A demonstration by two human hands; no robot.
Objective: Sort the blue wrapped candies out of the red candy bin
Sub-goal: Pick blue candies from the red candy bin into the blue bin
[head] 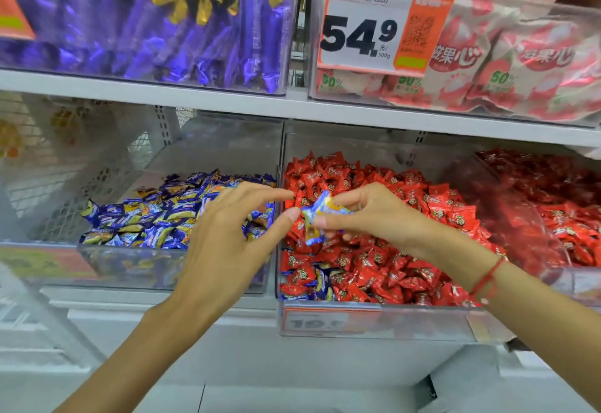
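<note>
We've got a couple of blue wrapped candies [320, 217] pinched in our right hand [367, 214] — thumb and fingertips pressed on the crinkly wrappers, held just above the red candy bin [328, 323], near its left wall. Our left hand [227, 237] is spread, thumb and index apart, tips almost at the candies but not gripping them; it hovers over the divider between the red bin and the blue candy bin [130, 263] next door.

Looks like a hand-off, so to do it well: left thumb + index should close on the free end of the wrappers before the right lets go. The film is slick and the twisted ends are thin, so grab the body of the sweet, not the tail, or it'll slip. Then carry it a short way left over the wall and drop onto the blue pile. Alt.: skip the hand-off and reach across w/ the right.

Not done yet — at least two more blue wrappers [320, 285] sit at the front of the red heap, low by the front wall, partly buried under red candies [374, 269].

Materials: both bins are clear rigid plastic, glare on the front panels. Red sweets are small pillow packs, glossy foil w/ a round printed logo, pinched ends. Blue ones similar in size, shiny blue-and-yellow film. Loose piles, so digging will shift neighbours.
</note>
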